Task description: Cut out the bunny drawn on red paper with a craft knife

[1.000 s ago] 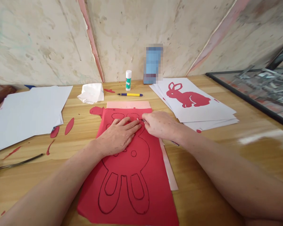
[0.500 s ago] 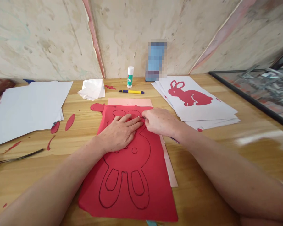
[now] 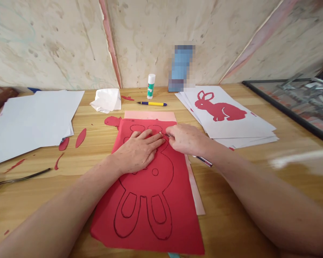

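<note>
A sheet of red paper point(image 3: 140, 182) lies in front of me, with a rabbit outline drawn in black, its ears toward me. My left hand point(image 3: 138, 148) rests flat on the upper half of the sheet, fingers outstretched, covering part of the drawing. Just right of its fingertips, my right hand point(image 3: 184, 138) is closed around a slim tool that looks like a craft knife point(image 3: 168, 135). The tool's dark tip meets the paper near the drawn line; most of it is hidden in the fist. Pale pink paper point(image 3: 150, 115) sticks out from beneath the red sheet.
Behind the sheet are a glue stick point(image 3: 150, 86), a yellow-and-blue pen point(image 3: 152, 104) and crumpled white paper point(image 3: 106, 100). White sheets point(image 3: 34, 122) lie left; a red rabbit cutout point(image 3: 223, 109) lies on papers at right. Another pen point(image 3: 204, 161) is below my right wrist. Red scraps point(image 3: 81, 138) are scattered left.
My right hand has shifted very slightly beside the left fingertips, still gripping the tool. More of the pen below my right wrist shows. The whole view has moved a little.
</note>
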Motion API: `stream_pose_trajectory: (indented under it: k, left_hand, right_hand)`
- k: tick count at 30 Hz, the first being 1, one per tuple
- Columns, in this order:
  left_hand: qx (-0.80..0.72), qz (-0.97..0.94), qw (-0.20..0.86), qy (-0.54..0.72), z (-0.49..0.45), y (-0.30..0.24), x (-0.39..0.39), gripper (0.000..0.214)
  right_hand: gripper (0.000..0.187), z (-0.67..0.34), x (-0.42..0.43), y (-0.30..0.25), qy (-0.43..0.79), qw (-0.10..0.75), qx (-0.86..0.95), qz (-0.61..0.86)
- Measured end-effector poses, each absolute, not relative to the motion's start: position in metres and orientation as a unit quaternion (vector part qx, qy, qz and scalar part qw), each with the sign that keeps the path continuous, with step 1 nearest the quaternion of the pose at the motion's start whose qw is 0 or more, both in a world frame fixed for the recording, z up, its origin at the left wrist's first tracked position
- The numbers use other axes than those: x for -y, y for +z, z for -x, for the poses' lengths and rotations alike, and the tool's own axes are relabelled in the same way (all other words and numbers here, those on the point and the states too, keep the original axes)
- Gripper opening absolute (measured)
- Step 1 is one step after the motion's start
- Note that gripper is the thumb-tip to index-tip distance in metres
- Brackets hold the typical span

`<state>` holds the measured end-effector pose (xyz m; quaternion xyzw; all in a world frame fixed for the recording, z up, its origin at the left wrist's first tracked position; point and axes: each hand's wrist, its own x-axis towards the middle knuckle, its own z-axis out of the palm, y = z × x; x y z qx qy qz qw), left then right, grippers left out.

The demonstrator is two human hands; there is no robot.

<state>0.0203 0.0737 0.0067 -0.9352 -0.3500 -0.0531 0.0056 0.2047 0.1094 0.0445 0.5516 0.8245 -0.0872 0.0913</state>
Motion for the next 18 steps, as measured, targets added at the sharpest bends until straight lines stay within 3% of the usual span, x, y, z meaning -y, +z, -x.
stream_pose_trajectory:
  k: [18]
  left_hand:
    - [0.350, 0.935, 0.003, -0.050, -0.0198, 0.0072, -0.0738, 0.046]
  right_hand:
    - [0.009, -0.2099, -0.1117, 0.0390, -0.099, 0.074, -0.822, -0.556]
